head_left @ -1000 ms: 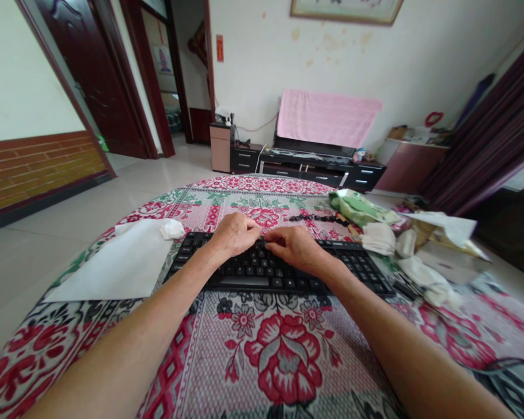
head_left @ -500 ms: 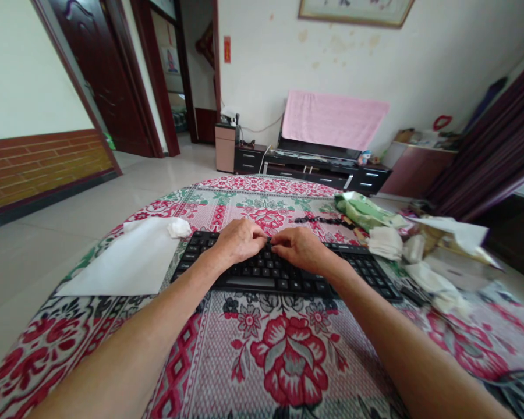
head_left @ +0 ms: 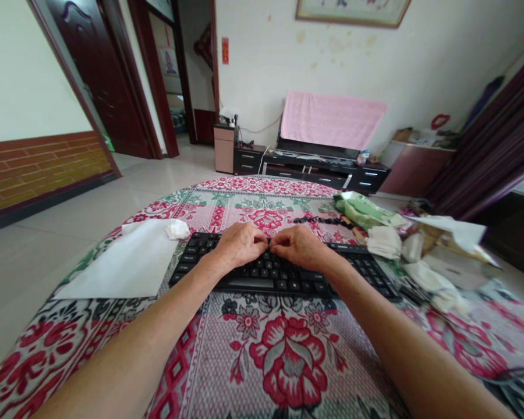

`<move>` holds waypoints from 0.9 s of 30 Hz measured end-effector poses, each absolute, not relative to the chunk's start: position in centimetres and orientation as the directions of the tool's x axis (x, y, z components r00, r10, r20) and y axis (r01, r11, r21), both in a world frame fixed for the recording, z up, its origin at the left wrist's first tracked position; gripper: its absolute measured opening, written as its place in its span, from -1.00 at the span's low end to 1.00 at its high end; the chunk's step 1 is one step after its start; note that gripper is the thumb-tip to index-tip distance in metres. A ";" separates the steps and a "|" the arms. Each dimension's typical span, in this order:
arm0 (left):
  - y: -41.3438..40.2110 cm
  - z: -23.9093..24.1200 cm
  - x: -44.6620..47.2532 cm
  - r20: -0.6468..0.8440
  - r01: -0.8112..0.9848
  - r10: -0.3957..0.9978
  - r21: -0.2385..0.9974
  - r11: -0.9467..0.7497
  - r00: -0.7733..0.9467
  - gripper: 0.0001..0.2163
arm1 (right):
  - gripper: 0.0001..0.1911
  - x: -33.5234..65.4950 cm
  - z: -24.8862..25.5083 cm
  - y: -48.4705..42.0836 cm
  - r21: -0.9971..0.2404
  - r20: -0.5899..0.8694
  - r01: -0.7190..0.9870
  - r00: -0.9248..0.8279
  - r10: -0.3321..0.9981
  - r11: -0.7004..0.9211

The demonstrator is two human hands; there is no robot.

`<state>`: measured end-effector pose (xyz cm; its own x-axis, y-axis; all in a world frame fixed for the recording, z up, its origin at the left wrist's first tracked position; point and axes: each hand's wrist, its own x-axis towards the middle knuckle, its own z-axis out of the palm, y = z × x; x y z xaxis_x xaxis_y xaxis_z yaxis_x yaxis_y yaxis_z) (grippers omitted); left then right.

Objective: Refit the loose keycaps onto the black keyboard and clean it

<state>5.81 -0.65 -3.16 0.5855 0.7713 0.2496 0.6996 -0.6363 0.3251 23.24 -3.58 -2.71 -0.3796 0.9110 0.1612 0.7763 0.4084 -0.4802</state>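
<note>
l grip [head_left: 240, 244] & r grip [head_left: 298, 247] curled inward, nearly meeting over kbd [head_left: 253, 283].

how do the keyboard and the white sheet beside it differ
Colour: the keyboard is black, while the sheet is white.
Surface: the keyboard is covered in rows of raised keys; the sheet looks plain.
Hands: the left hand and right hand are over the keyboard; neither is at the sheet.
Shared: both keyboard and sheet lie on the patterned tablecloth.
</note>
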 end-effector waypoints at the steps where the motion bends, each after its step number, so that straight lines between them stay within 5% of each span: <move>1: -0.7 -3.2 5.8 0.242 0.705 0.775 0.323 -0.631 0.583 -0.81 | -0.81 23.2 -2.7 -3.6 -0.462 0.172 0.783 -0.381 0.908 0.416; 14: -0.8 -3.1 6.4 0.231 0.746 0.793 0.270 -0.609 0.564 -0.76 | -0.74 22.9 -2.5 -2.9 -0.350 0.137 0.838 -0.397 0.908 0.419; 27: -0.1 -2.6 7.1 0.112 0.800 0.856 0.312 -0.512 0.505 -0.79 | -0.79 22.8 -2.2 -3.1 -0.479 0.094 0.824 -0.295 0.951 0.303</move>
<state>7.12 -0.12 -2.65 0.5048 0.8560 0.1116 0.8001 -0.5125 0.3118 22.79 -3.11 -2.16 -0.2949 0.9509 0.0936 0.8241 0.3027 -0.4787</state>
